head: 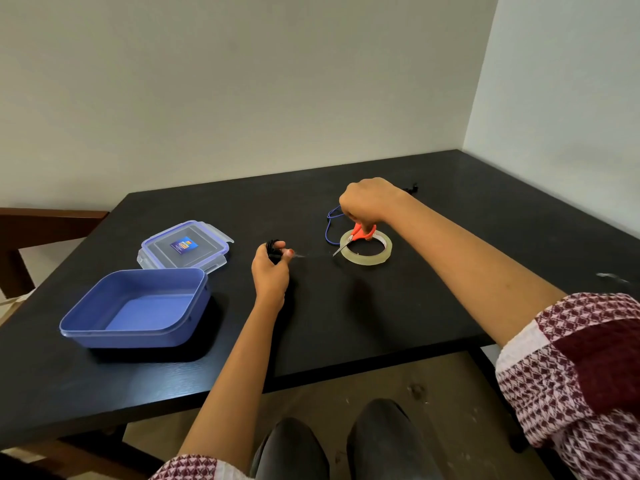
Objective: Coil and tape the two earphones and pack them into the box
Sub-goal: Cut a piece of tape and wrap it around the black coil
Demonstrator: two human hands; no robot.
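Note:
My left hand (271, 271) grips a coiled black earphone (273, 247) near the middle of the black table (346, 323). A thin strip of clear tape (311, 255) stretches from that coil toward the tape roll (366, 250). My right hand (367, 202) holds orange-handled scissors (358, 235) above the roll, blades pointing at the strip. A blue earphone cable (329, 225) lies loose behind the roll, partly hidden by my right hand. The open blue box (135, 308) stands at the left, with nothing inside it.
The box's clear lid (185, 245) lies flat behind the box. A small black item (412, 188) sits beyond my right wrist. Walls close the table at the back and right. A wooden chair (41, 223) stands at the far left.

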